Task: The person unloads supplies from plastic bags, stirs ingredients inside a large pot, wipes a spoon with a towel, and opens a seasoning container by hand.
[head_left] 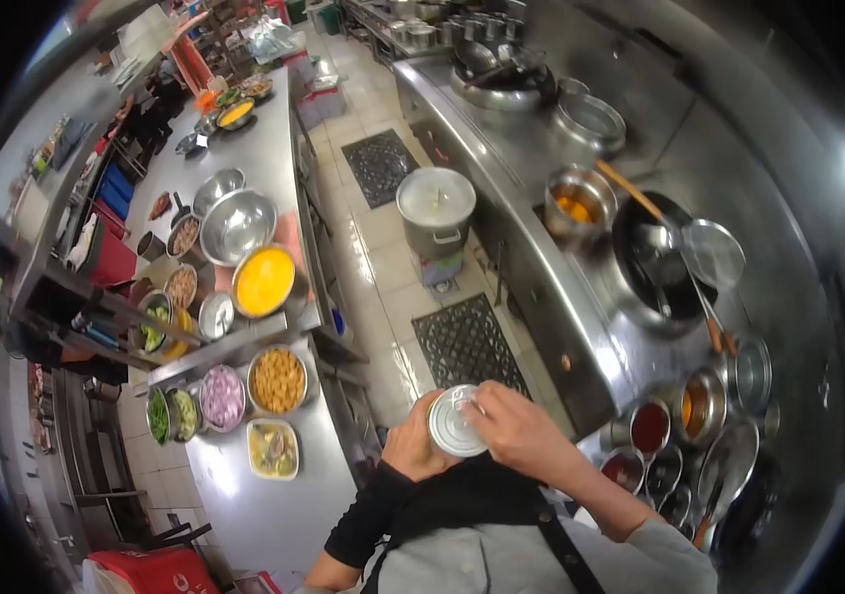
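I have a round can (pixel 457 421) right in front of my tummy, with its flat top facing up at me. My left hand (pixel 411 436) is curled partly shut around its side and holds it. My right hand (pixel 514 426) has its fingers bent over the top, touching it. They hide part of the top, so I can't tell if they pinch anything.

Going out from the can, a big pot with a lid (pixel 435 203) is at 12 o'clock. It stands in the way, in the path between the long table (pixel 160 163) and the cooking counter (pixel 581 327). A dark floor mat (pixel 472 346) lies nearer, also at 12.

At 9 o'clock, on the near table (pixel 244 515), are a bowl of pink bits (pixel 222 398), a bowl of brown chunks (pixel 278 380) and a white dish (pixel 272 449). A bowl of yellow stuff (pixel 264 280) is at 10. A metal rail (pixel 111 302) crosses in front of some bowls past it.

A pot with orange stuff (pixel 581 203) is at 1 o'clock. At 2, a strainer (pixel 712 253) is by the black wok (pixel 650 257), and long tools lie across the wok. Red sauce (pixel 650 426) is at 3.
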Action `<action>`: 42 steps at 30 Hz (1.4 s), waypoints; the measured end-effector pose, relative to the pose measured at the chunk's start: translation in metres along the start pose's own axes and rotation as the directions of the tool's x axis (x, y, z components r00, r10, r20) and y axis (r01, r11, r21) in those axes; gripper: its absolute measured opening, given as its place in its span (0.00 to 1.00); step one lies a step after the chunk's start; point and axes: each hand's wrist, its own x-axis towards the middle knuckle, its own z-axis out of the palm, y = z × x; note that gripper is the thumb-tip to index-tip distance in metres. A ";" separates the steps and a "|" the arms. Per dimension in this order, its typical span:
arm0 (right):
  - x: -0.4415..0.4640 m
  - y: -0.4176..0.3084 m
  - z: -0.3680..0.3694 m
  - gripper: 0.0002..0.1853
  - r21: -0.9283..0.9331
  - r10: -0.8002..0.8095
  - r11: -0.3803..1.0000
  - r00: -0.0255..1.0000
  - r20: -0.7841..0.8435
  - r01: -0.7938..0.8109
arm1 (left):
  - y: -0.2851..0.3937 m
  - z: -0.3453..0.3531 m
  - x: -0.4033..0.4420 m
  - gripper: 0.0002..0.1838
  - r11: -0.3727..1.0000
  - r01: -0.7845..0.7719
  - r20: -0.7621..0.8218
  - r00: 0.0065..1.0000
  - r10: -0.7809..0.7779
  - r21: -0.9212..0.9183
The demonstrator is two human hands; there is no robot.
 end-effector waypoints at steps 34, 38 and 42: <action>0.796 0.449 0.102 0.14 0.188 -0.467 0.880 0.866 0.177 0.436 | -0.310 -0.345 0.659 0.51 0.929 0.366 -0.234 0.900 -0.368 -0.056; 0.906 0.512 0.134 0.13 0.205 -0.488 0.868 0.853 0.184 0.453 | -0.371 -0.395 0.751 0.50 0.927 0.374 -0.299 0.881 -0.366 -0.032; 1.016 0.564 0.174 0.12 0.211 -0.587 0.807 0.790 0.177 0.552 | -0.442 -0.443 0.839 0.53 0.921 0.387 -0.407 0.850 -0.334 0.053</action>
